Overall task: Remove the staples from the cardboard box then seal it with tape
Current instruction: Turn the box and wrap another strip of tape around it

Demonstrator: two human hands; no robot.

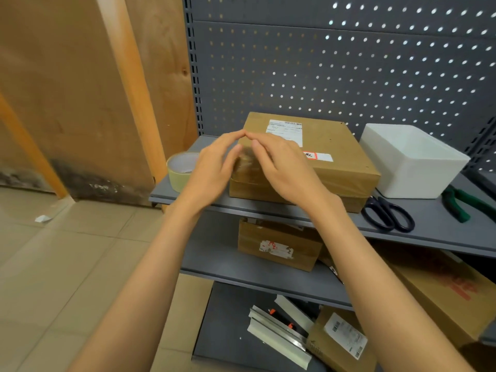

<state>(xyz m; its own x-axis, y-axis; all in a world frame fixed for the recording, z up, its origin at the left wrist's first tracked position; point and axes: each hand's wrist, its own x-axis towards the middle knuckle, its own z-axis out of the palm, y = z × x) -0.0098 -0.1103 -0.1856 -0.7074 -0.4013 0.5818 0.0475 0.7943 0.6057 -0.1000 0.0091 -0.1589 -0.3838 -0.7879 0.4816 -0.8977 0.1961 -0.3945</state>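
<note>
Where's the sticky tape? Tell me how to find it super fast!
Look at the top grey shelf with the big cardboard box. The tape roll sits at the shelf's left end, beside the box and partly behind the left hand. It is the only round, pale yellowish ring there.

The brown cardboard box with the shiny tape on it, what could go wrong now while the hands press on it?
1. The clear tape on the flat brown cardboard box looks wrinkled near the left hand and right hand, so it might seal badly.
2. The box front sits at the edge of the grey metal shelf; a hard push might tip it.
3. The yellowish roll of tape stands near the shelf's left edge beside the left hand, so a nudge might knock it off.
</note>
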